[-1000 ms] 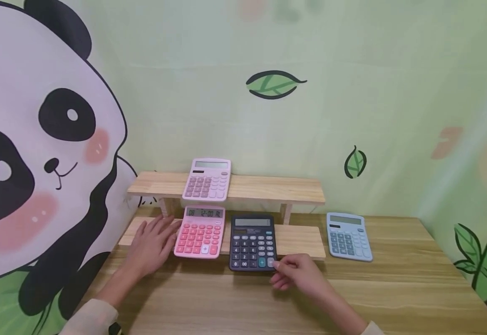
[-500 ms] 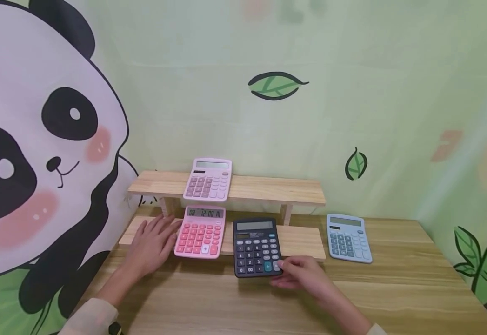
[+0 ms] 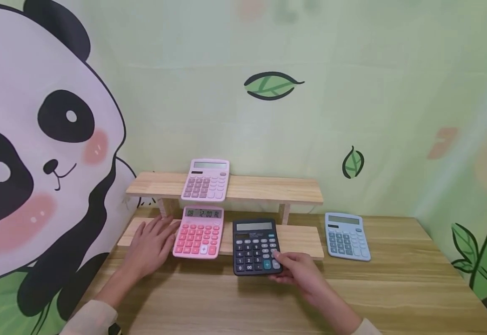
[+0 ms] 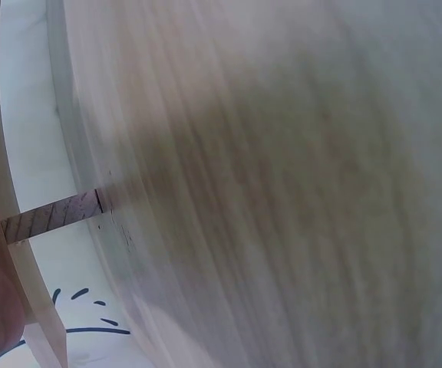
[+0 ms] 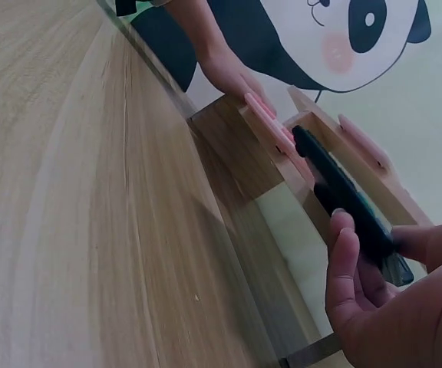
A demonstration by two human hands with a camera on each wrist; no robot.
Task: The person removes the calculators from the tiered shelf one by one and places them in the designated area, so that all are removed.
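My right hand [image 3: 299, 274] pinches a black calculator [image 3: 255, 246] at its lower right corner, thumb on top beside the keys and fingers underneath. From the right wrist view, the black calculator [image 5: 344, 195] is seen edge-on and tilted, standing off the wooden shelf behind it. My left hand [image 3: 149, 249] rests with fingers extended on the left end of the lower shelf [image 3: 299, 239]. Its fingertips lie right at the left edge of a pink calculator [image 3: 199, 232], whose display shows digits. That pink one leans on the lower shelf.
A pale lilac-pink calculator [image 3: 205, 179] lies on the upper shelf [image 3: 272, 188]. To the right of the two-step wooden stand, a light blue calculator [image 3: 347, 237] lies on the wood-grain table [image 3: 210, 302]. A panda-print backdrop [image 3: 226, 125] hangs behind.
The black calculator has come off the lower shelf, slightly toward me and to the right, in my right hand. My right thumb has slid further over its face. The left hand stays put.
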